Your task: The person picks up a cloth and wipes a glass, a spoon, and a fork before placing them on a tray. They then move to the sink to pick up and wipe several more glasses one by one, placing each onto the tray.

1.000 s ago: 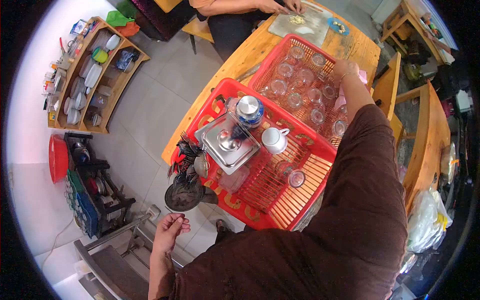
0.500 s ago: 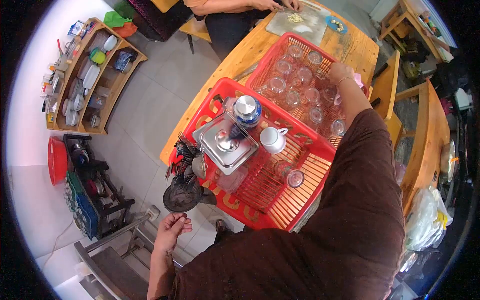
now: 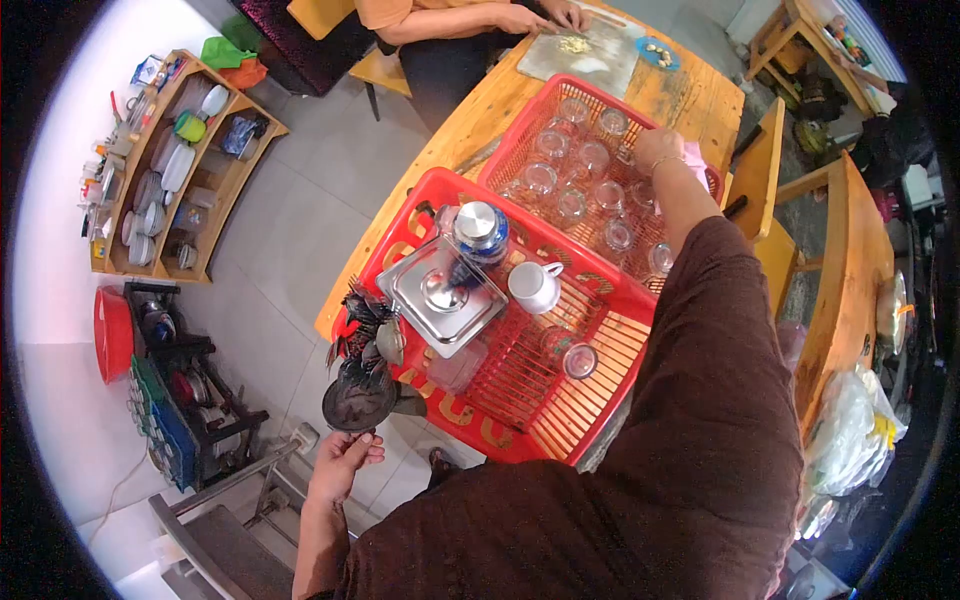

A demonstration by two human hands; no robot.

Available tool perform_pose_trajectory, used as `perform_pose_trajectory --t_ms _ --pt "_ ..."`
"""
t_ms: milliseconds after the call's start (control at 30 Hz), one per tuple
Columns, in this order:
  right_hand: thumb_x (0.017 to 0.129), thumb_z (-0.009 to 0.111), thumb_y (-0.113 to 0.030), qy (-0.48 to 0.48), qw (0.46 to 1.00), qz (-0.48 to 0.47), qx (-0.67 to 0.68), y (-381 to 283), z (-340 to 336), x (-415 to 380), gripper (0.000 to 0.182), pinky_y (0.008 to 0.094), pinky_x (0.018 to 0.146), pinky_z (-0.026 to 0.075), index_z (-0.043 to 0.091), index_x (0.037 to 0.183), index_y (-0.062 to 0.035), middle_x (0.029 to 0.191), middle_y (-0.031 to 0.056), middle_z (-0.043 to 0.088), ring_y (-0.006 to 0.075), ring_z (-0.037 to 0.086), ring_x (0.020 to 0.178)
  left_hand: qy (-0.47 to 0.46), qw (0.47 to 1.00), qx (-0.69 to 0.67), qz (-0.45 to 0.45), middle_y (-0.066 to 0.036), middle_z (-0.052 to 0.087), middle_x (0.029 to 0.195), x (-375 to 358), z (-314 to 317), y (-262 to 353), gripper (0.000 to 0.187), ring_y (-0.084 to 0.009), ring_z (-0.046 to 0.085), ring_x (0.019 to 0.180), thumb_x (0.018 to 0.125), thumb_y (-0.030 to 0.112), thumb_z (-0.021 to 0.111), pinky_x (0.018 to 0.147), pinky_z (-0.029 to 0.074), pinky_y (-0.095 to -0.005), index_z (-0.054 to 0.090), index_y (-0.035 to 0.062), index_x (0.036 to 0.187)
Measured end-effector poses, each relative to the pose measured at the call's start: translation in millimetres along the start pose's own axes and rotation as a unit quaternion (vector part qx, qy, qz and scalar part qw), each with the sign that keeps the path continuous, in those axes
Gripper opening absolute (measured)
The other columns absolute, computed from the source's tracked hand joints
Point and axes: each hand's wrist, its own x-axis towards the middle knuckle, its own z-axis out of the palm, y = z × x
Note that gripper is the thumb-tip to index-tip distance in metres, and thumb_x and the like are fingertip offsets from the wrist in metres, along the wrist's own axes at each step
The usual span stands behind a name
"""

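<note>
My left hand (image 3: 346,462) is closed at the near edge of a dark round container (image 3: 358,403), its thumb on top. Black-handled cutlery (image 3: 362,325) hangs just beyond it at the red rack's corner. My right hand (image 3: 658,150) is closed over the far red basket (image 3: 520,128), its fingertips hidden. A pink cloth (image 3: 692,160) shows from under that hand. Several upturned glasses (image 3: 594,156) stand in this basket. The nearer red dish rack (image 3: 440,182) holds a steel lid (image 3: 443,294), a blue jar with a silver cap (image 3: 481,232), a white mug (image 3: 535,287) and a glass lying on its side (image 3: 578,360).
Across the wooden table (image 3: 700,105) another person's hands (image 3: 545,18) work at a chopping board (image 3: 585,60) beside a blue plate (image 3: 658,54). A chair (image 3: 765,170) stands right. A shelf of dishes (image 3: 165,170) and a black rack (image 3: 190,370) stand left.
The view has shifted slightly, so the table and baskets sit a little further left. Both hands stay at about the same places, the left at the dark container, the right over the glasses.
</note>
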Motion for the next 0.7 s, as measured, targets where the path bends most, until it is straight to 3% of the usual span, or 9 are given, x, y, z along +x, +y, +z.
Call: perform_pose_trajectory --t_ms 67,133,233,467,533,567,600,633,700 --pt "0.085 0.052 -0.022 -0.026 1.0 -0.01 -0.001 4.8 -9.5 -5.0 0.025 0.0366 0.076 0.051 0.069 0.099 -0.0119 0.105 0.0082 0.067 0.0216 0.064 0.097 0.012 1.0 -0.001 0.011 -0.011 0.062 0.089 -3.7 -10.1 -2.4 0.019 -0.0165 0.061 0.075 0.089 0.014 0.057 0.072 0.053 -0.0305 0.056 -0.0013 0.1" --pt "0.063 0.073 -0.017 0.017 0.999 -0.001 0.028 16.8 -14.3 -1.0 0.033 0.039 0.076 0.052 0.07 0.094 -0.0079 0.102 0.0156 0.066 0.0289 0.065 0.091 0.02 1.0 -0.005 0.019 -0.01 0.062 0.088 -6.4 -18.7 -4.2 0.019 -0.0159 0.061 0.075 0.089 0.014 0.058 0.072 0.053 -0.0305 0.055 -0.0008 0.1" --pt "0.059 0.076 -0.017 -0.006 1.0 -0.015 0.026 39.2 -46.1 -19.0 0.035 0.0386 0.076 0.052 0.069 0.092 -0.0056 0.096 0.0171 0.066 0.03 0.065 0.09 0.04 0.999 -0.021 0.026 -0.01 0.062 0.087 -12.1 -26.6 -4.0 0.018 -0.0151 0.06 0.074 0.089 0.014 0.058 0.071 0.053 -0.0306 0.055 -0.0004 0.1" --pt "0.07 0.069 -0.02 0.113 0.979 -0.023 0.169 118.6 -72.0 -44.6 0.027 0.0361 0.068 0.05 0.066 0.086 0.0009 0.08 0.0167 0.066 0.0294 0.065 0.076 0.032 0.998 0.002 0.049 -0.008 0.062 0.087 -9.9 -34.3 -10.6 0.018 -0.0145 0.06 0.073 0.089 0.013 0.059 0.069 0.053 -0.0294 0.055 -0.0006 0.1" --pt "0.076 0.064 -0.02 0.133 0.902 0.02 0.41 137.5 -80.3 -64.4 0.022 0.0355 0.068 0.049 0.067 0.086 -0.0006 0.088 0.0154 0.067 0.0261 0.064 0.078 0.022 0.998 -0.001 0.063 -0.008 0.062 0.087 -10.2 -40.4 -14.7 0.019 -0.0144 0.06 0.072 0.089 0.013 0.059 0.069 0.053 -0.029 0.055 -0.0006 0.101" --pt "0.079 0.063 -0.021 0.137 0.75 0.009 0.647 139.1 -75.4 -78.0 0.023 0.0341 0.065 0.047 0.065 0.085 0.0015 0.087 0.012 0.066 0.0207 0.062 0.074 0.025 0.998 -0.005 0.063 -0.008 0.063 0.087 -11.0 -43.1 -15.1 0.019 -0.0145 0.06 0.072 0.089 0.013 0.059 0.069 0.053 -0.029 0.055 -0.0004 0.101" --pt "0.083 0.06 -0.02 0.137 0.709 0.015 0.691 138.1 -94.1 -103.3 0.025 0.0326 0.068 0.048 0.063 0.09 0.0037 0.089 0.0114 0.066 0.0205 0.063 0.076 0.029 0.997 -0.01 0.065 -0.008 0.063 0.086 -12.2 -46.3 -16.2 0.019 -0.0146 0.06 0.072 0.089 0.014 0.059 0.069 0.053 -0.0291 0.055 -0.0003 0.101" --pt "0.084 0.059 -0.018 0.091 0.548 0.087 0.827 112.9 -126.7 -140.7 0.027 0.032 0.072 0.05 0.06 0.096 0.0054 0.089 0.0132 0.065 0.0217 0.063 0.079 0.029 0.997 -0.014 0.068 -0.008 0.063 0.086 -13.7 -50.2 -18.6 0.019 -0.0146 0.06 0.072 0.089 0.014 0.059 0.069 0.053 -0.0291 0.055 -0.0003 0.101" --pt "0.087 0.055 -0.019 0.087 0.39 0.057 0.915 108.1 -135.2 -174.0 0.031 0.0317 0.079 0.05 0.057 0.104 0.0072 0.098 0.0169 0.063 0.0225 0.061 0.091 0.033 0.996 -0.02 0.078 -0.008 0.063 0.086 -17.1 -60.3 -24.0 0.019 -0.015 0.061 0.072 0.089 0.014 0.059 0.068 0.053 -0.0291 0.055 0.0004 0.101"
